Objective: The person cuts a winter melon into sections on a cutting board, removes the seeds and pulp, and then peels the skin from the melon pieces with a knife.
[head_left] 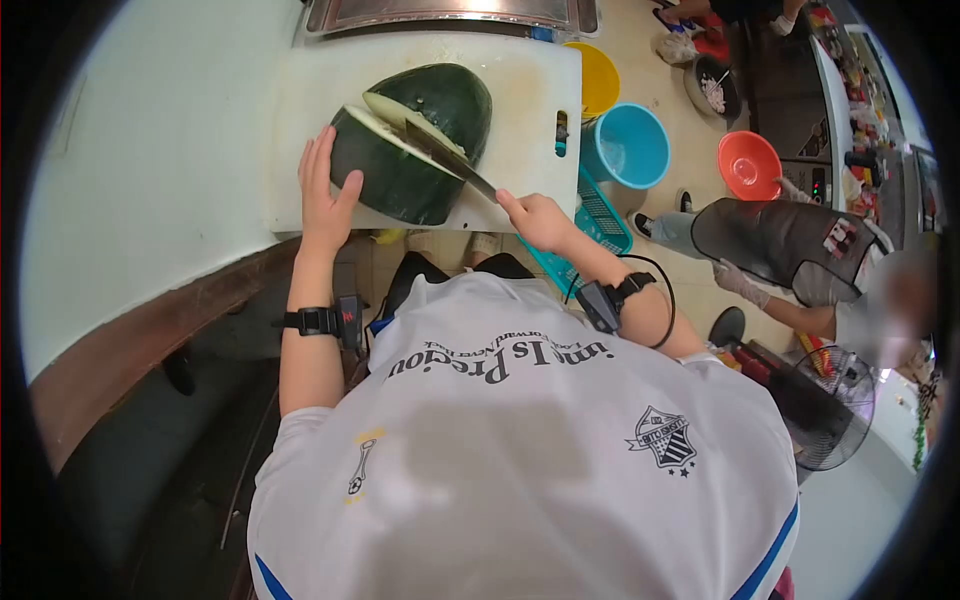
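A large dark green melon lies on the white cutting board (530, 90), split lengthwise into a near piece (385, 180) and a far piece (455, 100), with pale flesh along the gap. My left hand (325, 190) rests with fingers spread against the left side of the near piece. In my right hand (540, 220) is the handle of a knife (450, 158), its blade lying in the gap between the pieces and pointing up and left. The fingers cover the handle.
A metal tray (450, 15) sits behind the board. To the right are a yellow bucket (597, 80), a blue bucket (630, 145) and a teal basket (600, 215). A gloved co-worker (780, 240) holds an orange basin (750, 165); a fan (825, 405) stands nearby.
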Motion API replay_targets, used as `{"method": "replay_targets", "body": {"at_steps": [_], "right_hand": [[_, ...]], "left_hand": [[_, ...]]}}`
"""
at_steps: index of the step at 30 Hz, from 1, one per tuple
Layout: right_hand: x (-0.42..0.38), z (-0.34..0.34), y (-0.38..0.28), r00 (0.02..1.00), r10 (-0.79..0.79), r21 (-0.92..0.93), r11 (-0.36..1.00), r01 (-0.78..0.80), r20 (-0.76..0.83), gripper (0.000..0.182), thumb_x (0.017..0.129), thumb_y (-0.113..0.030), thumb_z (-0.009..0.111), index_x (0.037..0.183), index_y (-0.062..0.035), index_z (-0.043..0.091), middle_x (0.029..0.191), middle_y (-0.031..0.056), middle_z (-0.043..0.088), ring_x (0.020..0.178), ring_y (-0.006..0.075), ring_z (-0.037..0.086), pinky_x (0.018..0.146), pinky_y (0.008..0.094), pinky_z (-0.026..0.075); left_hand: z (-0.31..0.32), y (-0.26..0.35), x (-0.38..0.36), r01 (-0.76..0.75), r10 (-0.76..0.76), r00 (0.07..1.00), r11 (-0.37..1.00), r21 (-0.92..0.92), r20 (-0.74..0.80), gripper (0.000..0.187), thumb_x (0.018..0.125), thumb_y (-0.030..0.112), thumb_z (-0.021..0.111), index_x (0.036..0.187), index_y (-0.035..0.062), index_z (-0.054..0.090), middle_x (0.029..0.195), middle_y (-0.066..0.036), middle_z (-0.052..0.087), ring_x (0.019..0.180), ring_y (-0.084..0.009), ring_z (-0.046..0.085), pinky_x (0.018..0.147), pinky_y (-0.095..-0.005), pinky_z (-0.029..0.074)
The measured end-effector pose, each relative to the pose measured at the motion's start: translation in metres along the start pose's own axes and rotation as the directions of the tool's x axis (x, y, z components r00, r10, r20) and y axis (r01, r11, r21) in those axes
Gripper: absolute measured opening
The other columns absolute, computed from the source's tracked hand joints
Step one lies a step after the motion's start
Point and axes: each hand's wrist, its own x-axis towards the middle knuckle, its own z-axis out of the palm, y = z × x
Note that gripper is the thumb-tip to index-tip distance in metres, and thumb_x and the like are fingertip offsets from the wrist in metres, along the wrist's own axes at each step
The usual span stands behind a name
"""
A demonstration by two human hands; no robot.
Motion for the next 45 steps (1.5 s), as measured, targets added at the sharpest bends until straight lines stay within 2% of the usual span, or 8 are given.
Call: {"method": "replay_targets", "body": {"at_steps": [7, 12, 16, 25, 31, 33, 37, 45], "right_hand": [[-0.019, 0.011, 0.007, 0.99, -0.023, 0.044, 0.999, 0.029, -0.136, 0.082, 0.1, -0.065, 0.043, 0.076, 0.0082, 0.07, 0.067, 0.0292, 0.064, 0.073, 0.0452, 0.068, 0.074, 0.0481, 0.053], [-0.02, 0.001, 0.01, 0.979, -0.005, 0.021, 1.0, 0.01, -0.203, 0.08, 0.099, -0.066, 0.045, 0.078, 0.0063, 0.072, 0.068, 0.0283, 0.065, 0.074, 0.0449, 0.068, 0.075, 0.0479, 0.054], [-0.02, -0.015, 0.014, 0.967, 0.025, -0.018, 0.999, -0.03, -0.254, 0.079, 0.098, -0.067, 0.046, 0.08, 0.0048, 0.074, 0.071, 0.0276, 0.066, 0.077, 0.0443, 0.069, 0.076, 0.0476, 0.054], [-0.003, -0.036, 0.031, 0.924, 0.082, 0.06, 0.996, -0.065, -0.372, 0.079, 0.1, -0.065, 0.046, 0.073, 0.0068, 0.066, 0.066, 0.0248, 0.063, 0.068, 0.0396, 0.065, 0.071, 0.047, 0.052], [-0.027, -0.008, 0.039, 0.929, 0.01, 0.113, 0.993, 0.034, -0.369, 0.076, 0.101, -0.062, 0.047, 0.075, 0.0075, 0.065, 0.064, 0.0259, 0.059, 0.065, 0.0386, 0.063, 0.068, 0.0469, 0.05], [-0.037, 0.005, 0.056, 0.941, 0.033, 0.163, 0.986, 0.024, -0.337, 0.073, 0.101, -0.06, 0.049, 0.076, 0.007, 0.064, 0.062, 0.0234, 0.057, 0.059, 0.0345, 0.057, 0.064, 0.0451, 0.048], [-0.066, 0.021, 0.066, 0.958, -0.033, 0.196, 0.976, 0.092, -0.285, 0.068, 0.103, -0.054, 0.051, 0.072, 0.0062, 0.06, 0.058, 0.0171, 0.053, 0.056, 0.0241, 0.049, 0.059, 0.041, 0.045], [-0.075, 0.037, 0.07, 0.959, 0.055, 0.407, 0.911, 0.065, -0.277, 0.067, 0.105, -0.05, 0.05, 0.068, 0.0045, 0.056, 0.053, 0.0086, 0.047, 0.053, 0.0157, 0.043, 0.054, 0.0373, 0.04]], "left_hand": [[-0.012, 0.002, -0.019, 0.068, -0.073, 0.995, 0.995, 0.078, 0.064, 0.07, 0.102, 0.036, 0.053, 0.159, 0.0034, 0.029, 0.163, -0.018, 0.032, 0.151, -0.037, 0.027, 0.124, -0.0455, 0.02], [-0.011, 0.0, -0.028, 0.113, -0.107, 0.993, 0.984, -0.138, 0.046, 0.067, 0.104, 0.036, 0.052, 0.159, 0.004, 0.029, 0.163, -0.021, 0.03, 0.152, -0.0352, 0.026, 0.122, -0.0422, 0.024], [-0.014, 0.011, -0.025, 0.136, -0.132, 0.99, 0.983, -0.121, 0.044, 0.067, 0.105, 0.037, 0.052, 0.159, 0.0036, 0.029, 0.164, -0.021, 0.028, 0.153, -0.034, 0.025, 0.122, -0.0413, 0.025], [-0.007, 0.022, -0.012, 0.396, -0.392, 0.918, 0.915, -0.079, 0.059, 0.085, 0.101, 0.046, 0.058, 0.156, -0.0099, 0.024, 0.163, -0.029, 0.023, 0.153, -0.0357, 0.025, 0.122, -0.0385, 0.024], [-0.003, 0.05, 0.011, 0.728, -0.76, 0.65, 0.63, -0.27, -0.022, 0.106, 0.09, 0.057, 0.068, 0.151, -0.0162, 0.022, 0.154, -0.034, 0.03, 0.144, -0.041, 0.037, 0.118, -0.0434, 0.033], [-0.008, 0.037, 0.019, 0.849, -0.895, 0.427, 0.347, -0.399, 0.13, 0.107, 0.087, 0.054, 0.073, 0.149, -0.0165, 0.023, 0.15, -0.032, 0.035, 0.135, -0.0397, 0.047, 0.106, -0.0465, 0.048], [-0.028, 0.022, 0.011, 0.851, -0.782, 0.408, 0.138, -0.507, 0.472, 0.081, 0.087, 0.04, 0.076, 0.14, -0.0121, 0.044, 0.138, -0.025, 0.055, 0.122, -0.0348, 0.061, 0.091, -0.0466, 0.058], [-0.004, -0.021, -0.031, 0.647, -0.767, 0.504, 0.03, -0.762, 0.397, 0.058, 0.096, 0.03, 0.065, 0.14, -0.0043, 0.05, 0.137, -0.017, 0.06, 0.124, -0.0305, 0.061, 0.099, -0.0451, 0.053]]}}
